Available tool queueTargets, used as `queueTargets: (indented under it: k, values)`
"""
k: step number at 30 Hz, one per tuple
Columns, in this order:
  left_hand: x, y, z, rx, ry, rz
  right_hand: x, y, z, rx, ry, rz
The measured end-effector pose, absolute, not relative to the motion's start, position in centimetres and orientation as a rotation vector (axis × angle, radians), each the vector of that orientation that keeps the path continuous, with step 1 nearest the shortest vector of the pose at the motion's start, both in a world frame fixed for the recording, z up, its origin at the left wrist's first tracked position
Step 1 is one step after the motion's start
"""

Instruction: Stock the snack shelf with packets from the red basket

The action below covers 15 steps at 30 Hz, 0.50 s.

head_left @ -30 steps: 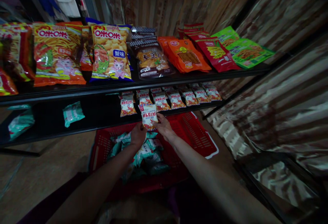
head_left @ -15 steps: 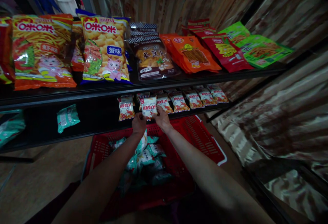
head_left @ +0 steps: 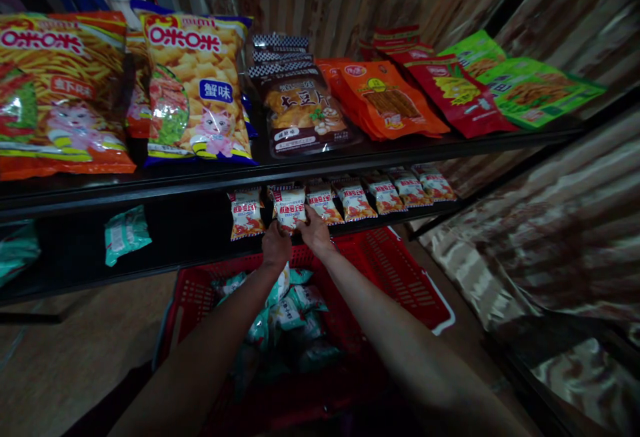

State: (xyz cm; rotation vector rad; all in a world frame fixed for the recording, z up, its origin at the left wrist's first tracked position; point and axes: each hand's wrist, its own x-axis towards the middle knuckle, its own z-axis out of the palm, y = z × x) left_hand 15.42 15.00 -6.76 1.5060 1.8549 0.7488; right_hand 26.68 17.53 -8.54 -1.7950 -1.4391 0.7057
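Observation:
At the front of the lower shelf, my left hand (head_left: 277, 243) and my right hand (head_left: 316, 230) grip the bottom corners of a small white and orange snack packet (head_left: 290, 207), one on each side. Its printing appears upside down. Similar packets stand in a row to its right, and one more packet (head_left: 247, 213) stands to its left. Beneath my forearms is a red basket (head_left: 193, 300) with several teal packets (head_left: 287, 313) inside.
Large snack bags (head_left: 195, 90) and orange pouches (head_left: 387, 100) line the upper shelf (head_left: 210, 180). A teal packet (head_left: 127, 233) lies on the lower shelf at left. Beside the basket is a second red basket part (head_left: 400, 277) with a white handle. Corrugated sheeting (head_left: 565, 203) rises at right.
The held packet has settled lower and now lines up with its neighbours, with my hands still at its bottom corners. The camera view has shifted slightly closer to the shelf.

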Motion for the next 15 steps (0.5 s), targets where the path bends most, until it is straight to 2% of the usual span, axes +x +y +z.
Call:
queueTargets:
  k: [5, 15]
  values:
    - [16.1, 15.0, -6.6, 1.490, 1.860, 0.732, 26.2, 17.6, -8.4, -1.787, -1.433, 0.679]
    - [16.6, 14.8, -7.5, 1.662, 1.848, 0.979, 26.0, 17.8, -8.0, -1.808, -1.469, 0.595]
